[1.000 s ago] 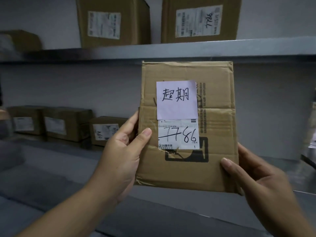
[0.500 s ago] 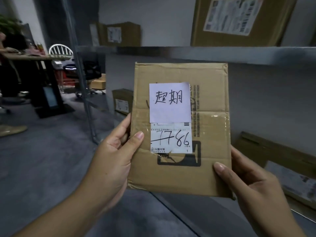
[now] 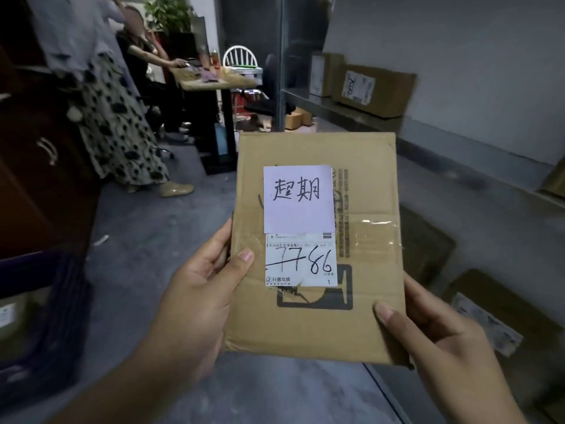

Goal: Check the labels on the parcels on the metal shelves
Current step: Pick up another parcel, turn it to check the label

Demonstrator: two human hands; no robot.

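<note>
Fingers [image 3: 220, 240] of the left hand [image 3: 195, 304] curl behind the left edge of the flat brown cardboard parcel [image 3: 305, 328], thumb pressed flat on its face; the right hand [image 3: 443, 341] pinches the parcel's lower right corner, thumb in front, its other fingers hidden behind the card; the parcel is held in the air with its face to the camera, long axis upright, both hands on its lower half and equally near; a pale lilac paper note [image 3: 298, 209] at the parcel's middle reads 超期 in handwriting; touching the note's lower edge, a white printed shipping label [image 3: 301, 260] carries a handwritten 7786 with a stroke through the 77, the print 抖音商城 and a small 1; its finer print is too small to read; up and right of the parcel, well apart, a grey metal shelf [image 3: 333, 109] bears 2 brown cardboard boxes [image 3: 388, 93] with unreadable labels; putting the parcel back there would probably mean a reach up and right, the right hand leading.
</note>
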